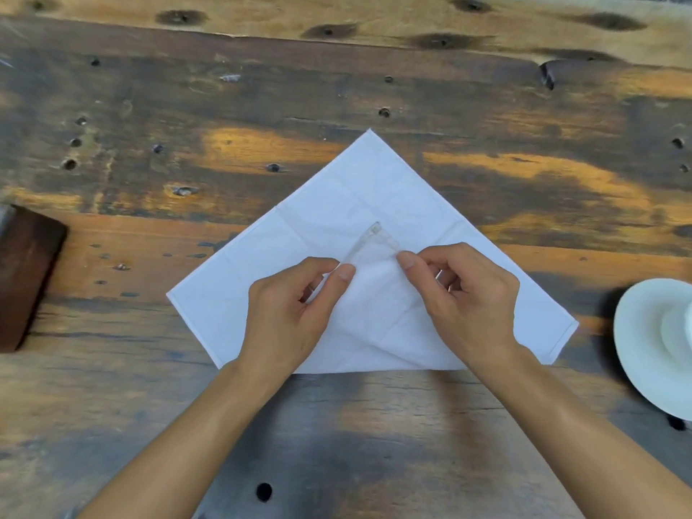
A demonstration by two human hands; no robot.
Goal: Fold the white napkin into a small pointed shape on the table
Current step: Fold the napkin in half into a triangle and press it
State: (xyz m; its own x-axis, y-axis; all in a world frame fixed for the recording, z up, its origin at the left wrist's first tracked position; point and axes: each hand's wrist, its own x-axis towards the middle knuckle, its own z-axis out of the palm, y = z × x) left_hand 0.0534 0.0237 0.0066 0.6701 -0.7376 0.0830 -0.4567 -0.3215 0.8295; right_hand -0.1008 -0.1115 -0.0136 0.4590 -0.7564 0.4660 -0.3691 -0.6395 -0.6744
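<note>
The white napkin [337, 204] lies flat on the wooden table [337, 425], turned like a diamond with one corner pointing away from me. Its near corner is folded up over the middle, the tip reaching about the centre. My left hand [296, 309] pinches the left edge of that folded flap between thumb and forefinger. My right hand [464, 294] pinches the flap's right edge the same way. Both hands hold the flap slightly raised above the lower layer. The napkin's near fold line runs straight between my wrists.
A white saucer with a cup [659, 346] stands at the right edge, close to the napkin's right corner. A dark brown wooden block [26, 275] lies at the left edge. The tabletop has several knots and holes.
</note>
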